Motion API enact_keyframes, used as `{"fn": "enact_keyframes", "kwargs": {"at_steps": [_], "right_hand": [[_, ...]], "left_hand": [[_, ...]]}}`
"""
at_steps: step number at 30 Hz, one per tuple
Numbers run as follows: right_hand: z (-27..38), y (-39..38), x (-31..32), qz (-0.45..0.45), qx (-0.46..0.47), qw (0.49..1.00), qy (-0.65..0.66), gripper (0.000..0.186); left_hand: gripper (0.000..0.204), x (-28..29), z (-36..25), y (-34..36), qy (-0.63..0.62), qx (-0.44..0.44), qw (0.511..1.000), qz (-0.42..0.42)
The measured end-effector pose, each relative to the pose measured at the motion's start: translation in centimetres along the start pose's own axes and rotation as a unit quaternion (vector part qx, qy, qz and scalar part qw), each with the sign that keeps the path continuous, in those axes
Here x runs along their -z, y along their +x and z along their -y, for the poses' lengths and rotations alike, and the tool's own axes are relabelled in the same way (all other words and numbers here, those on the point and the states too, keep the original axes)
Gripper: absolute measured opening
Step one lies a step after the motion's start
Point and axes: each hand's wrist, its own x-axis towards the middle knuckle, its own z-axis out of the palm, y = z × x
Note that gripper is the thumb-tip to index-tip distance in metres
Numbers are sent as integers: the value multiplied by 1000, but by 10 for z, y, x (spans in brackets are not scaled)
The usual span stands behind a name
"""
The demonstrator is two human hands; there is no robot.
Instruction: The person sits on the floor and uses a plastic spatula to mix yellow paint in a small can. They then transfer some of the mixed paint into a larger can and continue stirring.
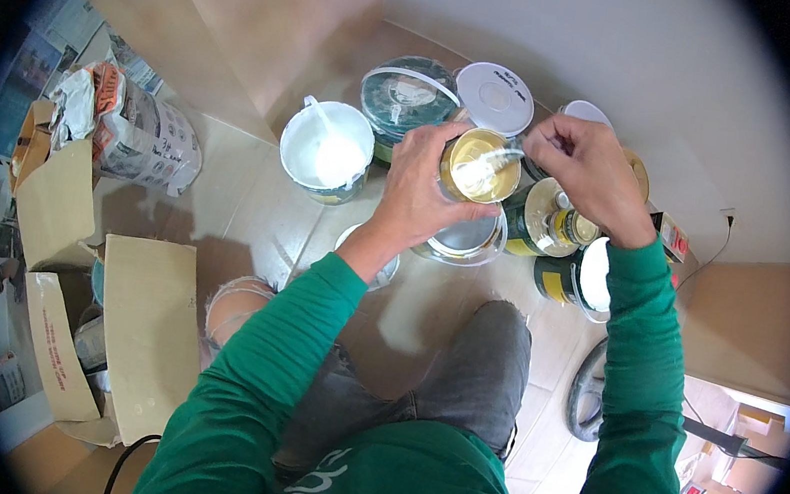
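My left hand [411, 184] is wrapped round a small round tin [478, 146] with a gold-coloured inside, tilted so that its open mouth shows. White paint-like stuff [476, 175] coats the bottom. My right hand [590, 168] pinches a pale, see-through stick or spoon handle [507, 155] whose far end dips into the tin; its exact kind is hard to make out. Just left of the tin stands an open bucket [286, 149] of white paint-like stuff with a white handle sticking up from it. Below the tin is a round container with a clear rim [493, 253].
Behind my hands stand a dark green lidded bucket [406, 97] and a white-lidded bucket [495, 97]. Several green and yellow tins [532, 221] crowd the right side. An open cardboard box [148, 313] and a paper-wrapped bag [153, 137] are on the left. A wall cable [718, 247] hangs at right.
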Motion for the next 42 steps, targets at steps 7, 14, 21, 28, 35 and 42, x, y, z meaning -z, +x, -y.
{"fn": "enact_keyframes", "kwargs": {"at_steps": [7, 14, 21, 28, 35, 42], "right_hand": [[-10, 6, 3, 27, 3, 1000, 4, 23], [-12, 2, 6, 21, -19, 1000, 2, 26], [-19, 0, 9, -18, -30, 999, -34, 26], [-21, -1, 2, -26, -12, 1000, -8, 26], [-5, -4, -1, -34, -20, 998, -41, 25], [-8, -3, -8, -64, 18, 997, -25, 28]], "left_hand": [[105, -1, -1, 0, 7, 15, 1000, 8], [107, -5, 3, 0, -8, -2, 1000, 4], [106, -2, 4, 0, -1, 1, 1000, 3], [105, -3, 3, -2, -12, 3, 1000, 12], [105, -5, 2, -3, -2, -8, 1000, 6], [104, -6, -2, -3, -5, -7, 1000, 27]]}}
